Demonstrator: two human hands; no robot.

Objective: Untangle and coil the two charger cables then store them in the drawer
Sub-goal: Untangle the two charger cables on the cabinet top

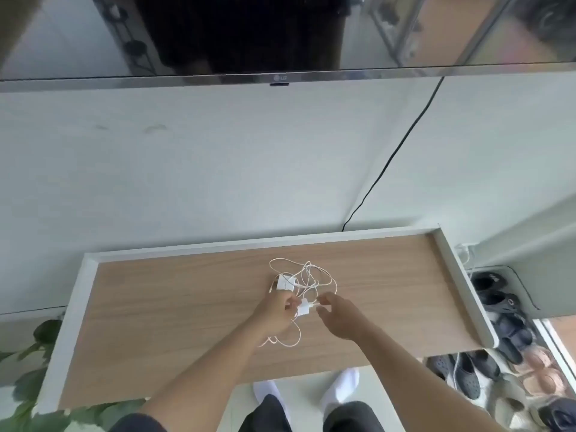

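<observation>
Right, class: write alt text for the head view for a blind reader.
A left hand holds a small white plug adapter and a right hand reaches beside it, over tangled white charger cables on a wooden shelf.

A single wide-angle camera sits on the person's head, facing forward and tilted steeply down over a table [187,307] at arm's reach. The cables [307,277] lie just below the frame's centre. A wall [218,166] and the lower edge of a television [280,32] fill the 12 o'clock half; the person's socks [343,385] show at 6 o'clock, shoes [498,322] at 4 o'clock.
</observation>
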